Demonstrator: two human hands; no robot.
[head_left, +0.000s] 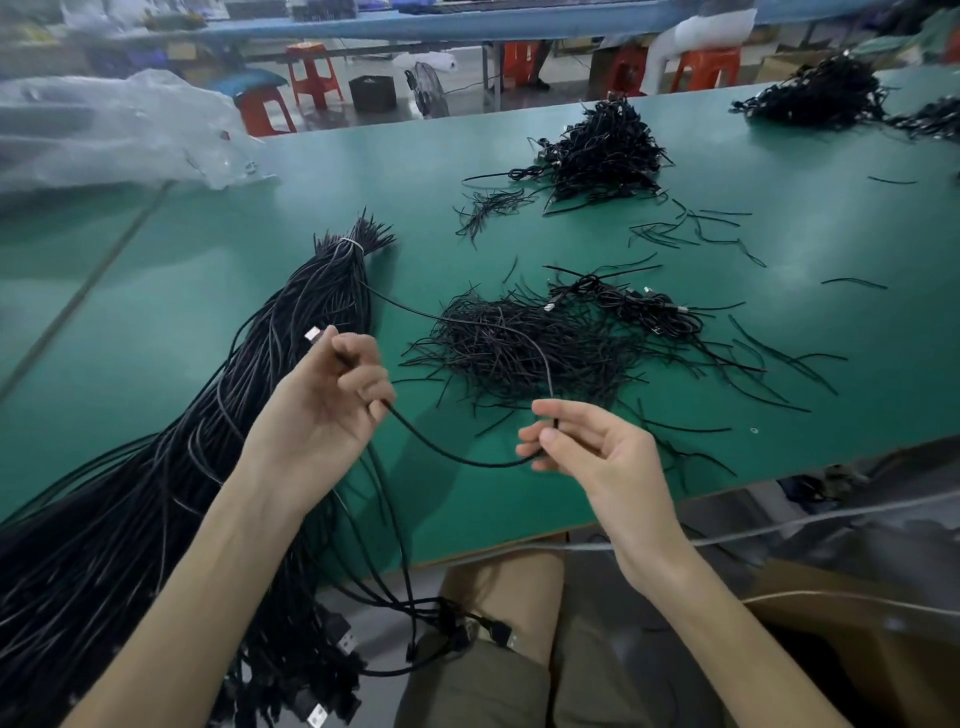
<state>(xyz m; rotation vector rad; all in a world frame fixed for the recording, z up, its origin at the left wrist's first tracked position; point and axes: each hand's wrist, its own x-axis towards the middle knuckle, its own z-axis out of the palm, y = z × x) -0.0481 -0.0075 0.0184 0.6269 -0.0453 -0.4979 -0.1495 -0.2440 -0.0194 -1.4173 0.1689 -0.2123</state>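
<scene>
A thin black cable (447, 451) sags between my two hands above the green table (208, 291). My left hand (327, 400) grips one end, and a silver USB plug (313, 334) sticks out above its fingers. My right hand (582, 441) pinches the cable between thumb and fingers. From there the cable arcs up and back toward a big bundle of black cables (291, 332). That bundle is tied near its top with a white band (352, 244) and hangs over the table's near edge at the left, its plugs dangling by my lap.
A loose pile of black twist ties (519, 348) lies right of the bundle, with a few coiled cables (639, 306) behind it. Further heaps of coiled cables (602, 150) sit at the back. A clear plastic bag (114, 130) lies far left. Orange stools (311, 73) stand beyond the table.
</scene>
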